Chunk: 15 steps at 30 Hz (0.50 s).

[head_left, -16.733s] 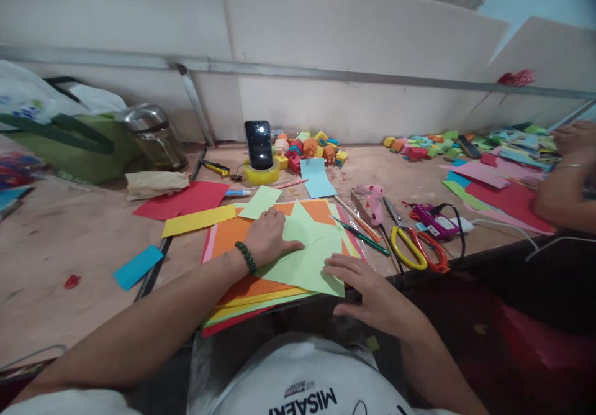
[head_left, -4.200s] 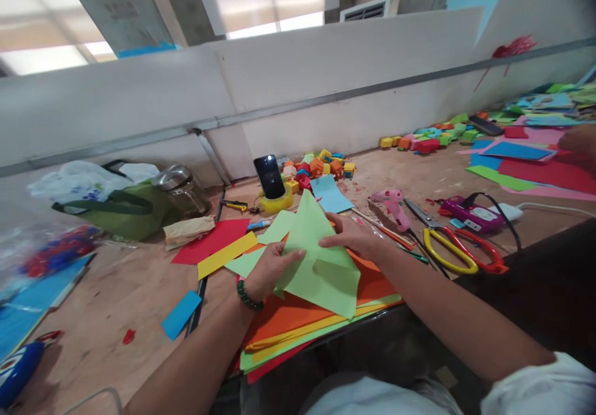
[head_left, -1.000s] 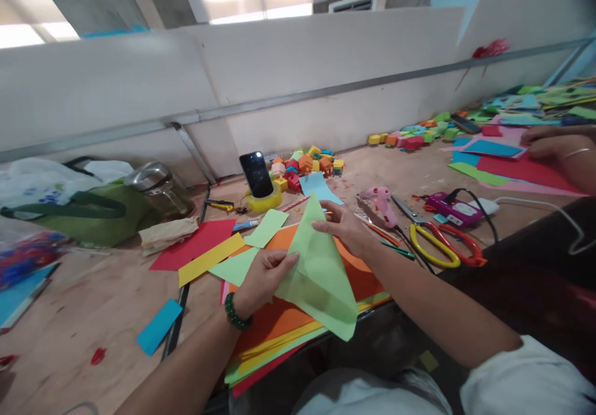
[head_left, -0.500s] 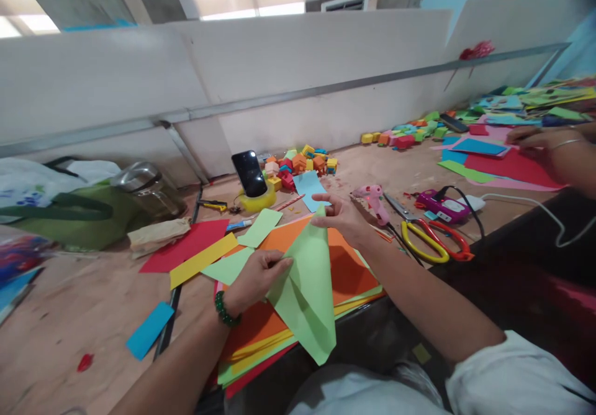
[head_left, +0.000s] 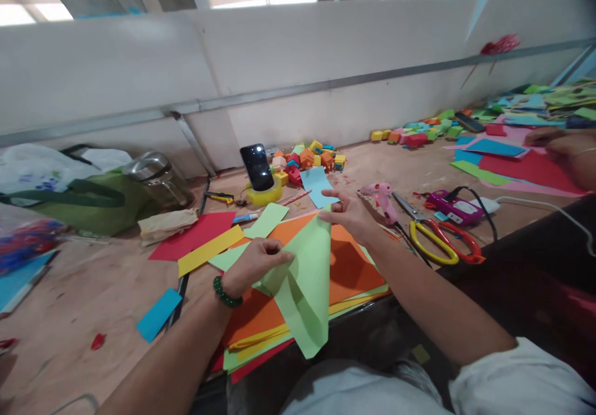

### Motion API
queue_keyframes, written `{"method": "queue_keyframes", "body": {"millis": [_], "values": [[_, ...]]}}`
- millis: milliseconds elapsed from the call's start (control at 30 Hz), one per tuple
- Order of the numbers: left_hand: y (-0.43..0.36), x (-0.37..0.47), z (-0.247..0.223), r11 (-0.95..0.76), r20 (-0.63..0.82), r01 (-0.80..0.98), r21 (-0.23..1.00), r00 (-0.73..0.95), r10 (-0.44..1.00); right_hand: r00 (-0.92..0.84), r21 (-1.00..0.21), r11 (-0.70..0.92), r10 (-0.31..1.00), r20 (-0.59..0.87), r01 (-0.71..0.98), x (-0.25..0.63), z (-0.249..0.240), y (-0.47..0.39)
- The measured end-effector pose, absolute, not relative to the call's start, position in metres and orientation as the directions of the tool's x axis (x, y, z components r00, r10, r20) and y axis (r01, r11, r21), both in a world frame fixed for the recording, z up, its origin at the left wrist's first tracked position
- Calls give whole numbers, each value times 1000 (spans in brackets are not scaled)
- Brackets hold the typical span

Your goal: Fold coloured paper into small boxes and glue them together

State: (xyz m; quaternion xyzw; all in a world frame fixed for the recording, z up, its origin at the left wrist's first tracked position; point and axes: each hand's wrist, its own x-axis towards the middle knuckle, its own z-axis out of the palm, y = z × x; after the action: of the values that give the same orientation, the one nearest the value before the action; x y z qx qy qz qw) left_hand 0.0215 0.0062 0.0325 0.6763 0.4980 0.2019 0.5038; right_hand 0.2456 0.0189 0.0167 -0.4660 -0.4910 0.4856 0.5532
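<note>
A light green paper sheet [head_left: 310,278] is bent into a loose fold between my hands. My left hand [head_left: 258,263], with a green bead bracelet at the wrist, pinches its left edge between thumb and fingers. At the top corner, my right hand [head_left: 347,213] grips the same sheet with thumb and forefinger. Beneath it lies a stack of coloured paper with an orange sheet [head_left: 351,269] on top. Smaller light green pieces [head_left: 267,219] and a yellow strip [head_left: 209,251] lie to the left of the stack.
Scissors [head_left: 435,241], a pink glue gun [head_left: 382,200] and a purple box with cables [head_left: 454,209] sit on the right. A phone [head_left: 257,166] leans by a tape roll [head_left: 264,195], near small paper cubes [head_left: 307,159]. A co-worker's hand [head_left: 559,141] is far right.
The view has shifted, so the table things appear a little further right. Both hands keep hold of the green sheet, whose lower tip has swung slightly left.
</note>
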Motion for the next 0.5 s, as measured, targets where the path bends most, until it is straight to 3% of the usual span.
{"method": "queue_keyframes", "body": {"millis": [167, 500], "values": [[9, 17, 41, 95, -337, 490, 867, 435, 835, 37, -989, 140, 990, 139, -40, 243, 14, 19], [11, 13, 36, 40, -313, 509, 860, 465, 828, 51, -983, 175, 983, 177, 49, 244, 7, 21]]}}
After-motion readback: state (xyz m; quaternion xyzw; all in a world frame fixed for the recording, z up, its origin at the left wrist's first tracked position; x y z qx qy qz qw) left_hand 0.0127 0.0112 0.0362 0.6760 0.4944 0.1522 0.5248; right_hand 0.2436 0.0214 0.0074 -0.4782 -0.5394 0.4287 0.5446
